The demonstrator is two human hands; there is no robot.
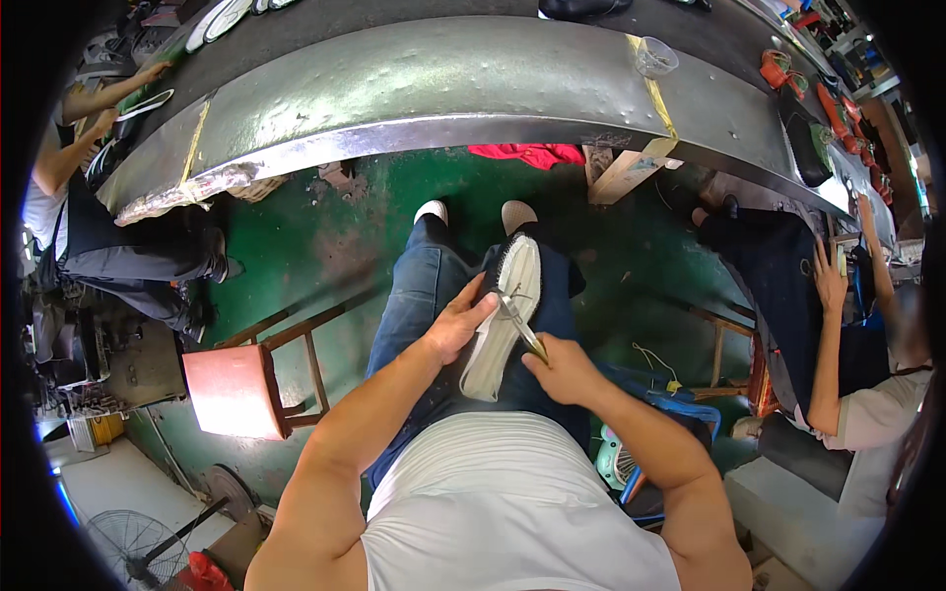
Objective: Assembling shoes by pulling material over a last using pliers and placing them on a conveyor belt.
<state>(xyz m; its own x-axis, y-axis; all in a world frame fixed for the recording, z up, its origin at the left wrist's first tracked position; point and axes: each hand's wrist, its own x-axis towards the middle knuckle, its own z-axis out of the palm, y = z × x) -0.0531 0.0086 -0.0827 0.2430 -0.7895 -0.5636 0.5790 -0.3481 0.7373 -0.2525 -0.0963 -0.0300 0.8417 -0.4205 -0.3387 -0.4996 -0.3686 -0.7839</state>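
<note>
Across my lap lies a shoe (486, 361), bottom up, its pale whitish underside bordered by a dark upper at the toe end. My left hand (458, 320) grips its left side, thumb resting on the edge near the middle. In my right hand (567, 369) is a silver metal tool that looks like pincers (522, 327). The tool's head touches the shoe's underside close to my left thumb. Its handle end disappears into my closed right fingers.
A metal-covered bench (414, 74) curves ahead, with a clear plastic cup (655, 57) and shoes on it. Co-workers sit at left and right. A stool (235, 391) stands left, a caged fan (133, 547) lower left, and a small mint-green fan (616, 461) by my right side.
</note>
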